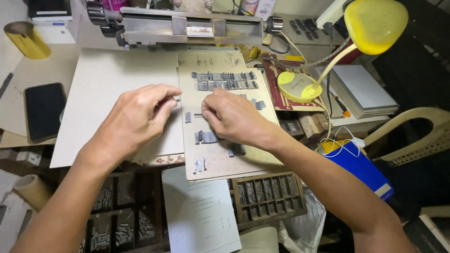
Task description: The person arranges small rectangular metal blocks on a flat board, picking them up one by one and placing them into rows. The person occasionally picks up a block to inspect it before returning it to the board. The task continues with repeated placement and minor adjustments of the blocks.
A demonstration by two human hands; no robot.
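While your left hand (136, 115) pinches one small metal slug (176, 99) at mid-frame and your right hand (234, 117) presses fingertips narrowly onto the tan board (220, 164), keep slugs upright, moving slowly.

Yellow desk lamp (375, 23), wicker chair (422, 136)

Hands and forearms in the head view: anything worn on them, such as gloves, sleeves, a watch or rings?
Nothing shows. The left hand and right hand are bare, without gloves, and no rings show on the visible fingers. Both forearms are uncovered to the bottom edge of the picture: no sleeves, watch, bracelet or wristband in view.
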